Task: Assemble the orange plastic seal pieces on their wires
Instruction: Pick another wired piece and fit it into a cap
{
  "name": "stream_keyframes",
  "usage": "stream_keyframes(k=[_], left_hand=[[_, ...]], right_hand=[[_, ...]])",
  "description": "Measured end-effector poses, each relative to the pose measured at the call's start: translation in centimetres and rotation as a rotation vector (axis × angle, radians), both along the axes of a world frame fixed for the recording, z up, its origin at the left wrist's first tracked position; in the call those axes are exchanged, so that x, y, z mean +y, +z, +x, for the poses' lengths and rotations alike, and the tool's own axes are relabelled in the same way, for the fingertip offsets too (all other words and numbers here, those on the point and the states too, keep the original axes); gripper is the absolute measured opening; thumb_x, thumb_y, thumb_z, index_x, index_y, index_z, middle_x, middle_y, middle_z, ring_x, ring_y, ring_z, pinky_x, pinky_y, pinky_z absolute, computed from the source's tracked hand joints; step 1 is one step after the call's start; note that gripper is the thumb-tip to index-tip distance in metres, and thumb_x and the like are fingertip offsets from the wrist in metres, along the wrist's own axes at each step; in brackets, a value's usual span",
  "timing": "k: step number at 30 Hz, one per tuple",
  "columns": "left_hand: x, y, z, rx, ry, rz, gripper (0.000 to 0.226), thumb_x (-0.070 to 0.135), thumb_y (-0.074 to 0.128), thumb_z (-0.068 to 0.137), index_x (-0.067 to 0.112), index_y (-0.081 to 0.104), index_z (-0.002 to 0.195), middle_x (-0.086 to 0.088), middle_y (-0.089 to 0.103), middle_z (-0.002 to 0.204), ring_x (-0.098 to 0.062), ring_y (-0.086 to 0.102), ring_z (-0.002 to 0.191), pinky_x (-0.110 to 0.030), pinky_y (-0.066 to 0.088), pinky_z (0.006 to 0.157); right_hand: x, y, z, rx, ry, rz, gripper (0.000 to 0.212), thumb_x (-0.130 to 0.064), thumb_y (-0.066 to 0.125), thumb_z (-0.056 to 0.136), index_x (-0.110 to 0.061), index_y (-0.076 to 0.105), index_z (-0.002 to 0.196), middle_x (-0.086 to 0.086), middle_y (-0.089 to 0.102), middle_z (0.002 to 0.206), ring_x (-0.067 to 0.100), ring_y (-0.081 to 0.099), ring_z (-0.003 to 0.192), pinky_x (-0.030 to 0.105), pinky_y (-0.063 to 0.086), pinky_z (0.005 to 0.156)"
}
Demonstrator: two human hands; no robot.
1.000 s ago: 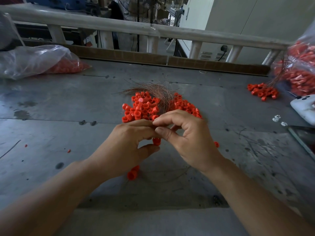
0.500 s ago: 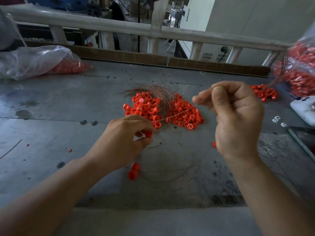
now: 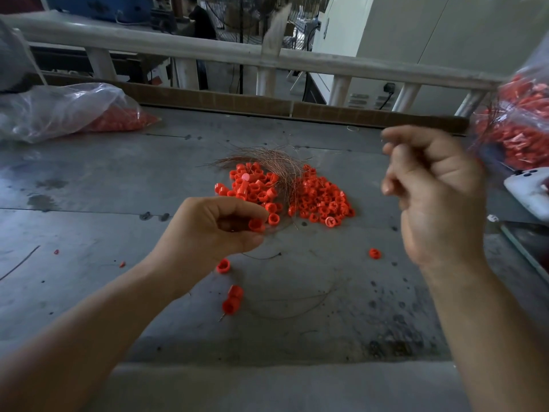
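The left hand (image 3: 219, 230) is clamped on an orange seal piece (image 3: 257, 225), just before the seal pile (image 3: 297, 197). The right hand (image 3: 436, 197) is raised, curled and blurred; a pinched wire cannot be confirmed. Threading is judged under way, and a steady pull-through is called for next.

No readable text or labels anywhere.

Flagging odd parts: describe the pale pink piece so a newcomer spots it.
On the grey metal table, find the tangle of thin copper-coloured wires at the centre. The heap of orange plastic seal rings left of it holds the pale pink round piece near its far edge, the only one not orange.
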State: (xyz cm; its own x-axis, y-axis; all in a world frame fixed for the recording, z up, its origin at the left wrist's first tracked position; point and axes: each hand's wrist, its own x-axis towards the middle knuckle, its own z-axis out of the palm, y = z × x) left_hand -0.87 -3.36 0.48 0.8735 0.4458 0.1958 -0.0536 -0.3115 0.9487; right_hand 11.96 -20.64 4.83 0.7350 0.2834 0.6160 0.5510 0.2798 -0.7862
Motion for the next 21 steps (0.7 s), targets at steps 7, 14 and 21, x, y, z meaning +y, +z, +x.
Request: stream_keyframes(k=[7, 14, 21], left_hand=[[-0.4, 0.6, -0.1, -0.038, -0.041, -0.112, 0.028, -0.002, 0.074, 0.056, 0.021, 0.072, 0.072, -0.005, 0.072, 0.080, -0.012, 0.067, 0.070, -0.016, 0.054, 0.066], [-0.7, 0.7, -0.3, -0.058, -0.111, -0.173, 0.026, 0.017, 0.071, 0.049, 0.024, 0.074, 0.074, -0.002, 0.072, 0.078, -0.012, 0.068, 0.069, -0.015, 0.052, 0.063], [-0.6, 0.5, -0.2, -0.083, -0.149, -0.254, 0.030, 0.018, 0.069, 0.053, 0.029, 0.075, 0.079, 0.001, 0.073, 0.077, -0.007, 0.067, 0.068, -0.013, 0.051, 0.063]], right_hand=[[1.9, -1.9, -2.6, -0.260, 0.183, -0.473, 0.026, -0.003, 0.065, 0.080, -0.029, 0.061, 0.083, -0.018, 0.059, 0.074, -0.008, 0.057, 0.070, 0.005, 0.042, 0.064], [2.4, -2.6, -3.1, -0.308, 0.184, -0.523, 0.016, -0.009, 0.069, 0.075, -0.023, 0.066, 0.080, -0.015, 0.057, 0.075, 0.002, 0.056, 0.075, 0.009, 0.042, 0.068], [2.3, -2.5, -2.9, -0.233, 0.184, -0.497, 0.030, -0.006, 0.068, 0.077, -0.035, 0.060, 0.079, -0.020, 0.059, 0.073, -0.010, 0.056, 0.069, 0.004, 0.040, 0.064]])
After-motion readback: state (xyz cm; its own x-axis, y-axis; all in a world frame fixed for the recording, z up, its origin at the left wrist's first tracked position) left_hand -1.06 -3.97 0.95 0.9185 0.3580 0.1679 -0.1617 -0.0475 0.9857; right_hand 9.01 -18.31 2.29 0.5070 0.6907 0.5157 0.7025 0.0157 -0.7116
